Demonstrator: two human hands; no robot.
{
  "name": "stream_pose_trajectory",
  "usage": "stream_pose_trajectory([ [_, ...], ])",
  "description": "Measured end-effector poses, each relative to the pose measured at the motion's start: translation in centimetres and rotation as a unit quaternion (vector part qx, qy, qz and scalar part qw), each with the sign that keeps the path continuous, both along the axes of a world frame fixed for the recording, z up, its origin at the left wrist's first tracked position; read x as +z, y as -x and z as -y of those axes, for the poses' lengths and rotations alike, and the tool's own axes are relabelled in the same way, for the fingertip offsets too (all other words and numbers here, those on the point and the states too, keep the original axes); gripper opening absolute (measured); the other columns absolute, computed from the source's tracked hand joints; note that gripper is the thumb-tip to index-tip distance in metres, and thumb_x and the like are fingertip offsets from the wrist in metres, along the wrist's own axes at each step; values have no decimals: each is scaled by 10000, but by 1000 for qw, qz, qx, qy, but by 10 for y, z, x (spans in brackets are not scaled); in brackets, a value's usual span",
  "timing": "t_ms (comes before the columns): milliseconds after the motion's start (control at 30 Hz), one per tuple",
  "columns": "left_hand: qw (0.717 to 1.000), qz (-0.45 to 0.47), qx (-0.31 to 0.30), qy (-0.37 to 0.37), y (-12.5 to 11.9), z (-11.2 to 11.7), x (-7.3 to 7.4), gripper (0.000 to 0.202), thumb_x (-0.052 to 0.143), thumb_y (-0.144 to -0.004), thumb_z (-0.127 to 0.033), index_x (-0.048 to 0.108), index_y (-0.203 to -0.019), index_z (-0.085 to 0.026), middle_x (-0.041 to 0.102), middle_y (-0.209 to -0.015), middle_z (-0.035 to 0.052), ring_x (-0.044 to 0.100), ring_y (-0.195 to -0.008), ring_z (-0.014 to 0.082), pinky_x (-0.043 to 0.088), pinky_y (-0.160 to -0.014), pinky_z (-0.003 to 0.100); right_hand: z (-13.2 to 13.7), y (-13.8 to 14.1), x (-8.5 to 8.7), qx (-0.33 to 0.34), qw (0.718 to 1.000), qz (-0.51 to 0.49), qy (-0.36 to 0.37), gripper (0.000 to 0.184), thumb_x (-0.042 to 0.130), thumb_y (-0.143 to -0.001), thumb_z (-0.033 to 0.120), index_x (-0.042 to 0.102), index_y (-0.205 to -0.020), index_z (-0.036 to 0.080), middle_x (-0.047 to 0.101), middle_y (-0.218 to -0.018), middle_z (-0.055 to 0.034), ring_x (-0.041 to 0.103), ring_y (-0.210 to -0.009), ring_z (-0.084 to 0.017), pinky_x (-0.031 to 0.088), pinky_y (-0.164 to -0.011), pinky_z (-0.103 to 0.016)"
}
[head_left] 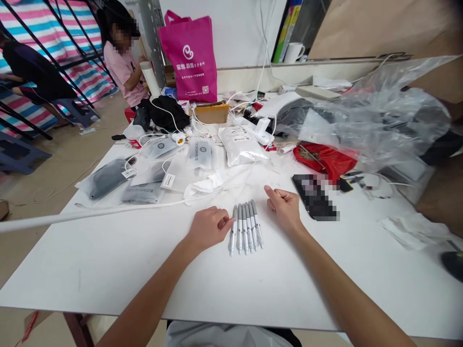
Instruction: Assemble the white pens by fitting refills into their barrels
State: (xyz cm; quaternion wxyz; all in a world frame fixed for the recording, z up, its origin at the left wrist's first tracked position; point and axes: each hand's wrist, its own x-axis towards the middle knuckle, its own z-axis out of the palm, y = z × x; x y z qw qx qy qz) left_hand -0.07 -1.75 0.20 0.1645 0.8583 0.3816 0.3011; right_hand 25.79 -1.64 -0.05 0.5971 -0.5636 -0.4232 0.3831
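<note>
Several white-and-grey pens lie side by side in a row on the white table, their clear ends toward me. My left hand rests just left of the row with its fingers curled in. Its fingertips are at the leftmost pen and seem to touch it; no object shows inside the hand. To the right of the pens, apart from them, my right hand is closed in a loose fist with the thumb up along the top. Nothing is visible in it.
Behind my hands lie frosted bags, a white packet and cables. A dark phone-like slab lies right of my right hand, near a red bag and clear plastic. A pink tote stands behind. Two people sit at left.
</note>
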Motion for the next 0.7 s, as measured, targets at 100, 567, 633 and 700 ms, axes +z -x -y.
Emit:
stream_pose_trajectory([
  [100, 999, 2, -33, -2, -4, 1, 2, 280, 611, -1032, -303, 581, -770, -208, 626, -629, -14, 572, -631, 149, 420, -601, 293, 10, 0, -1, 18, 998, 50, 16, 736, 735, -904, 647, 198, -596, 248, 219, -551, 66, 246, -523, -89, 204, -519, -305],
  [567, 1000, -14, -24, 2, -19, 4, 4, 273, 675, -1000, -362, 549, -808, -215, 566, -651, -16, 507, -624, 156, 422, -628, 332, 18, 13, 10, 113, 982, 144, 52, 707, 621, -960, 654, 141, -656, 233, 145, -611, 49, 159, -589, -97, 149, -540, -312],
  [633, 1000, -17, -16, 7, -20, 5, 5, 263, 674, -994, -342, 545, -803, -214, 574, -662, -10, 515, -637, 161, 421, -636, 334, 18, 13, 11, 127, 981, 139, 56, 704, 622, -962, 652, 144, -660, 232, 152, -611, 49, 165, -590, -97, 151, -540, -311],
  [700, 1000, -19, -13, 11, -21, 6, 6, 240, 662, -987, -301, 542, -798, -215, 587, -672, -8, 520, -645, 163, 423, -645, 336, 19, 13, 12, 138, 980, 132, 58, 697, 625, -967, 640, 148, -665, 231, 162, -608, 49, 171, -589, -97, 153, -541, -311],
])
